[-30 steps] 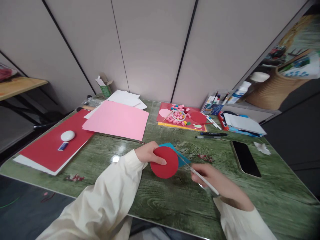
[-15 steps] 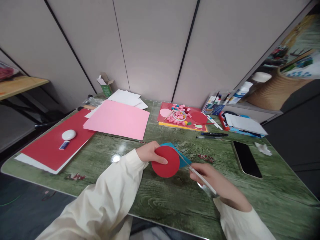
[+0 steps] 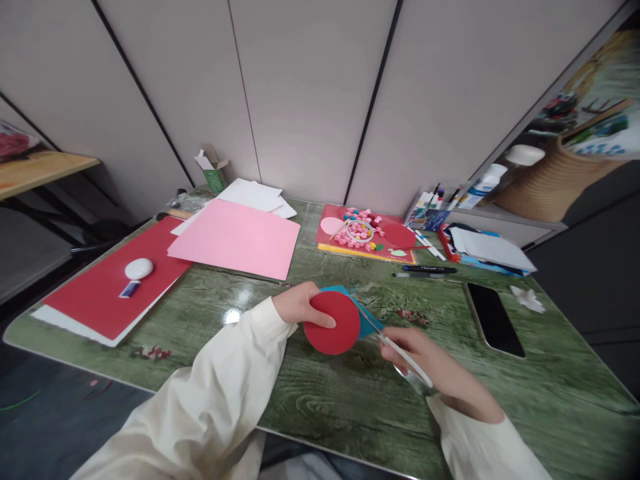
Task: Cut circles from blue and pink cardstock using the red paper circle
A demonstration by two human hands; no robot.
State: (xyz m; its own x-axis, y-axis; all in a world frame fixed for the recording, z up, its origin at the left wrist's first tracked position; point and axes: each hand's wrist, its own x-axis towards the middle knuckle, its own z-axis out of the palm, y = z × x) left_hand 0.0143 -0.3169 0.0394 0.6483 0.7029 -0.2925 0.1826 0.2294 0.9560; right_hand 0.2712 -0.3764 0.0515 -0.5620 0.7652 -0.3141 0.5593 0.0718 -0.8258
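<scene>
My left hand (image 3: 304, 305) is closed on a red paper circle (image 3: 336, 333), its thumb lying flat across the front. Behind the circle, blue paper (image 3: 369, 325) sticks out at the top and right, pinched in the same grip. My right hand (image 3: 407, 347) is closed round the handles of white-handled scissors (image 3: 409, 361). Their blades reach up and left over the blue paper, close to the circle's right edge. My left fingers behind the paper are hidden.
Pink paper (image 3: 240, 238) and red paper (image 3: 115, 287) lie to the left. At the back, a red sheet (image 3: 323, 248) bears pink pieces and a ring. Pens (image 3: 429, 269) and a phone (image 3: 494, 320) lie to the right, near a crumpled tissue (image 3: 528, 299).
The scissors' blades and handles have shifted very slightly at the blue paper. Both hands keep nearly the same places, and the whole view has moved a little.
</scene>
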